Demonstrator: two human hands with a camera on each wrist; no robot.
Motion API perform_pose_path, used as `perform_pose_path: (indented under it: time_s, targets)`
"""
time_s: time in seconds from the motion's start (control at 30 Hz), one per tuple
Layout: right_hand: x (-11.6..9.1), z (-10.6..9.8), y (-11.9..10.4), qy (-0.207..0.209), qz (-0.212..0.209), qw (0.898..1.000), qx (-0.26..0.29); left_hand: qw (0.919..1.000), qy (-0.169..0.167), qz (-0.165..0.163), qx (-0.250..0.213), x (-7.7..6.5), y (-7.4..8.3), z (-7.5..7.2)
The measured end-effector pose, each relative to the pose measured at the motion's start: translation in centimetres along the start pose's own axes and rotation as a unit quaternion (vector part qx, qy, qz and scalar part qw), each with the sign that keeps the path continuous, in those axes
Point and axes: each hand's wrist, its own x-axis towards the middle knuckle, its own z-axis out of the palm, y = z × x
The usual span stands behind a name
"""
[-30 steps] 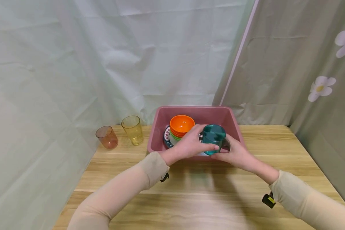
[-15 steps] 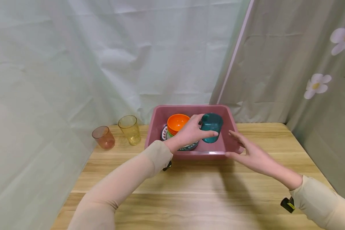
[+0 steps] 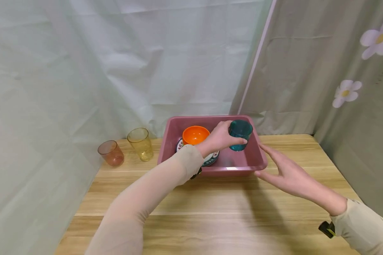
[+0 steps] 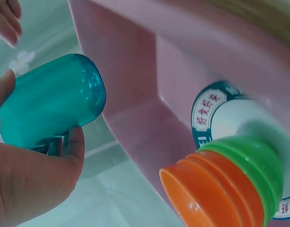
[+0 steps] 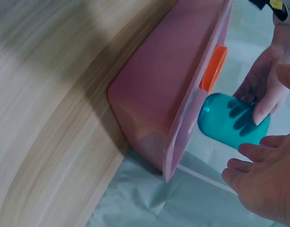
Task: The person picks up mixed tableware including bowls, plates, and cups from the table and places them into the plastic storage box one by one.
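A clear teal mug hangs over the right part of the pink basin, gripped by my left hand between thumb and fingers. Its handle shows beside that hand in the left wrist view, where the mug lies tilted in the frame. My right hand spreads its fingers beside the basin's front right corner and holds nothing. Inside the basin, orange bowls are stacked on green ones, on a plate with a lettered rim. My left forearm hides part of the plate in the head view.
Left of the basin, a yellow tumbler and a pinkish-red tumbler stand on the wooden table. Pale curtains enclose the back and sides.
My right hand has let go of the mug and moved right, toward the basin's corner. The left hand has carried the mug away from me and slightly right.
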Motion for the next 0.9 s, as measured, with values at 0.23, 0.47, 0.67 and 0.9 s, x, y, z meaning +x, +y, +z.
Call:
perform_pose_path:
  time_s: [0.23, 0.47, 0.67, 0.9]
  targets:
    - [0.3, 0.9, -0.1, 0.013, -0.034, 0.999, -0.030, 0.9985, 0.034, 0.003, -0.044, 2.5, -1.0, 0.0]
    - [0.4, 1.5, -0.4, 0.000, -0.031, 0.999, -0.033, 0.9936, 0.075, -0.078, -0.033, 4.0, -2.4, 0.1]
    - [0.2, 2.0, -0.3, 0.001, -0.034, 0.999, -0.037, 0.9913, 0.078, -0.103, -0.028, 4.8, -2.7, 0.4]
    - [-0.1, 2.6, -0.2, 0.002, -0.032, 0.999, -0.035, 0.9906, 0.085, -0.107, -0.004, 5.5, -3.4, 1.3]
